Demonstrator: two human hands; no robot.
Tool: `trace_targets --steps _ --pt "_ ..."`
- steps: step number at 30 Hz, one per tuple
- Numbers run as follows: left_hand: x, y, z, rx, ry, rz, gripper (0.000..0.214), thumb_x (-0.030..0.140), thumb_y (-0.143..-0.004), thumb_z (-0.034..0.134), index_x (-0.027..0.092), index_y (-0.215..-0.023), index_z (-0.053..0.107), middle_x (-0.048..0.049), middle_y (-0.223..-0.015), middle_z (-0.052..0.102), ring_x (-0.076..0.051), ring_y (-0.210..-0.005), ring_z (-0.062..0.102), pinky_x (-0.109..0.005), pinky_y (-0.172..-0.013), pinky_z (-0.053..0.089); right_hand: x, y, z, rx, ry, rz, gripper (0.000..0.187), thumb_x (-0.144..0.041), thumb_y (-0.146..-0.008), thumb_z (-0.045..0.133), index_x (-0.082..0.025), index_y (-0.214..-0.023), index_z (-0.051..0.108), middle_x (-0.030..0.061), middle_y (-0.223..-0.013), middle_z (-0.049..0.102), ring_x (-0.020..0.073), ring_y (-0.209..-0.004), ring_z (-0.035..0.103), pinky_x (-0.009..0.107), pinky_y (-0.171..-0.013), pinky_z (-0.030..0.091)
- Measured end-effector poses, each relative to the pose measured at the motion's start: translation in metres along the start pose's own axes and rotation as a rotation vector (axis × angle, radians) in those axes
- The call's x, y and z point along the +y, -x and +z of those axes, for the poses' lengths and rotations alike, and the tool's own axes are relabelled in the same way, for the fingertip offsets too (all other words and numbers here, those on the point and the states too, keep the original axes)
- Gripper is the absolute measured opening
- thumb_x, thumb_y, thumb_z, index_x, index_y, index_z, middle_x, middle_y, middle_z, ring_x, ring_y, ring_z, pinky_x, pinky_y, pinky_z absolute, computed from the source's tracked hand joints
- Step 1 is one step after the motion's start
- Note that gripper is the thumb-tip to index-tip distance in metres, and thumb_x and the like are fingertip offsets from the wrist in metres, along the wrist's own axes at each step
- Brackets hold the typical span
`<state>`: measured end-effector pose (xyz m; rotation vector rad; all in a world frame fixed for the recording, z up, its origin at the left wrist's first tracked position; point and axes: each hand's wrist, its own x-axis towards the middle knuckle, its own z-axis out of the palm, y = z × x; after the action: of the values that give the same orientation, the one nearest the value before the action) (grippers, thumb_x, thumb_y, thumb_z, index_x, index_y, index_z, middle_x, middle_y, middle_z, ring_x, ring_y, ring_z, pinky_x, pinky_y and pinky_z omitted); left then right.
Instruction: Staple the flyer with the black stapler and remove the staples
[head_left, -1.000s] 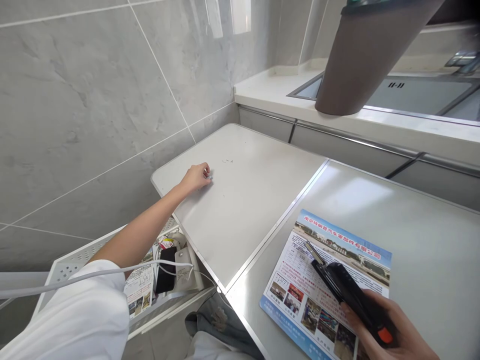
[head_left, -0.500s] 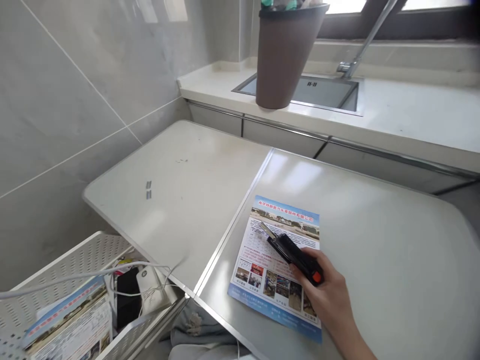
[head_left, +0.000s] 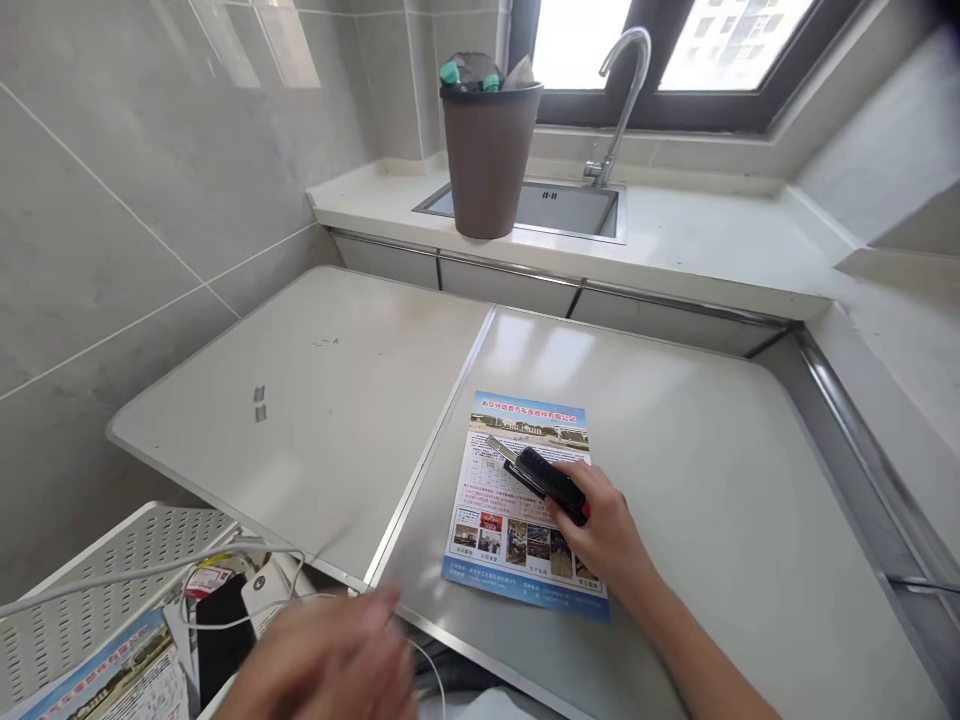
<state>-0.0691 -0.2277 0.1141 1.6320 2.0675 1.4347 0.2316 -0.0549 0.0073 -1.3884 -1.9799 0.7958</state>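
Observation:
My right hand [head_left: 600, 530] grips a black stapler [head_left: 541, 476] with an orange end, resting it on a printed flyer [head_left: 517, 505] that lies on the steel table [head_left: 712, 480]. My left hand [head_left: 330, 660] is low at the bottom edge, near the table's front corner, blurred by motion so its fingers do not read clearly. Two small staple strips [head_left: 259, 403] lie on the white side table [head_left: 315, 400], apart from both hands.
A white perforated basket [head_left: 112, 570] at the lower left holds more flyers, a black device and a white cable. Behind stand a brown bin [head_left: 489, 150], a sink [head_left: 562, 208] with a tap [head_left: 622, 90], and a window. Tiled wall on the left.
The view has swung right and up. My left hand left the staple strips on the white table and came back low to the front. The right hand keeps the stapler on the flyer.

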Motion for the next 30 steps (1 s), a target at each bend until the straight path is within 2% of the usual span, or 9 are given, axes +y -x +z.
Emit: trace_targets --steps 2,5,6,8,10,13,16,24,30 --pt "0.019 -0.034 0.055 -0.038 0.033 0.144 0.042 0.024 -0.078 0.082 0.048 -0.113 0.081 0.0006 -0.107 0.076 -0.024 -0.094 0.074 -0.037 -0.070 0.064 0.000 -0.002 -0.007 -0.030 0.055 0.000 0.029 -0.020 -0.088 0.061 -0.024 -0.117 0.066 0.0075 -0.114 0.071 0.0283 -0.109 0.063 0.043 -0.094 0.052" --pt "0.022 -0.104 0.141 -0.216 0.099 0.359 0.029 0.016 -0.092 0.065 0.030 -0.112 0.080 -0.0022 -0.104 0.077 -0.017 -0.087 0.073 -0.033 -0.087 0.063 -0.001 -0.005 -0.020 -0.095 0.086 0.046 0.027 -0.015 -0.086 0.061 -0.023 -0.110 0.067 0.0068 -0.110 0.071 0.0267 -0.104 0.064 0.040 -0.091 0.052" --pt "0.017 -0.126 0.165 -0.293 0.096 0.376 0.027 0.016 -0.092 0.063 0.027 -0.110 0.080 -0.0032 -0.102 0.076 -0.016 -0.084 0.073 -0.032 -0.086 0.063 -0.001 -0.005 -0.025 -0.116 0.090 0.055 0.027 -0.014 -0.085 0.061 -0.023 -0.110 0.067 0.0066 -0.110 0.071 0.0262 -0.104 0.064 0.039 -0.090 0.051" --pt "-0.001 -0.165 0.205 -0.432 0.003 0.316 0.026 0.014 -0.090 0.062 0.023 -0.107 0.079 -0.0052 -0.101 0.075 -0.017 -0.082 0.072 -0.032 -0.085 0.062 0.000 -0.007 -0.036 -0.159 0.106 0.058 0.026 -0.012 -0.084 0.062 -0.022 -0.107 0.067 0.0058 -0.108 0.070 0.0251 -0.101 0.065 0.037 -0.087 0.051" --pt "-0.022 -0.191 0.231 -0.542 -0.139 0.276 0.029 0.010 -0.086 0.060 0.020 -0.105 0.080 -0.0067 -0.100 0.075 -0.020 -0.084 0.072 -0.035 -0.089 0.061 0.003 -0.007 -0.044 -0.192 0.127 0.039 0.023 -0.011 -0.083 0.063 -0.022 -0.103 0.067 0.0048 -0.105 0.070 0.0238 -0.096 0.065 0.035 -0.084 0.050" --pt "-0.048 -0.205 0.248 -0.636 -0.214 0.327 0.036 0.011 -0.086 0.059 0.020 -0.114 0.078 -0.0075 -0.103 0.076 -0.021 -0.087 0.073 -0.036 -0.089 0.059 0.008 -0.005 -0.050 -0.181 0.111 -0.031 0.023 -0.011 -0.084 0.065 -0.022 -0.104 0.064 0.0044 -0.106 0.069 0.0226 -0.095 0.065 0.035 -0.084 0.050" --pt "-0.061 -0.203 0.252 -0.643 -0.205 0.378 0.035 0.015 -0.089 0.058 0.022 -0.117 0.077 -0.0070 -0.107 0.076 -0.021 -0.088 0.073 -0.035 -0.091 0.058 0.014 -0.002 -0.048 -0.140 0.066 -0.071 0.025 -0.011 -0.089 0.063 -0.022 -0.111 0.062 0.0059 -0.113 0.068 0.0232 -0.101 0.064 0.036 -0.088 0.052" --pt "-0.074 -0.195 0.261 -0.518 -0.167 0.405 0.019 0.025 -0.098 0.059 0.024 -0.097 0.078 -0.0045 -0.105 0.081 -0.023 -0.095 0.074 -0.035 -0.090 0.057 0.023 0.001 -0.041 -0.101 0.049 -0.055 0.024 -0.011 -0.093 0.059 -0.023 -0.114 0.061 0.0082 -0.114 0.065 0.0258 -0.103 0.061 0.040 -0.088 0.053" --pt "-0.077 -0.198 0.267 -0.455 -0.130 0.348 0.017 0.030 -0.099 0.062 0.024 -0.101 0.077 -0.0053 -0.109 0.081 -0.024 -0.096 0.074 -0.037 -0.089 0.058 0.028 0.002 -0.040 -0.093 0.031 -0.053 0.031 -0.012 -0.093 0.060 -0.024 -0.122 0.060 0.0089 -0.117 0.064 0.0267 -0.105 0.061 0.043 -0.091 0.054"
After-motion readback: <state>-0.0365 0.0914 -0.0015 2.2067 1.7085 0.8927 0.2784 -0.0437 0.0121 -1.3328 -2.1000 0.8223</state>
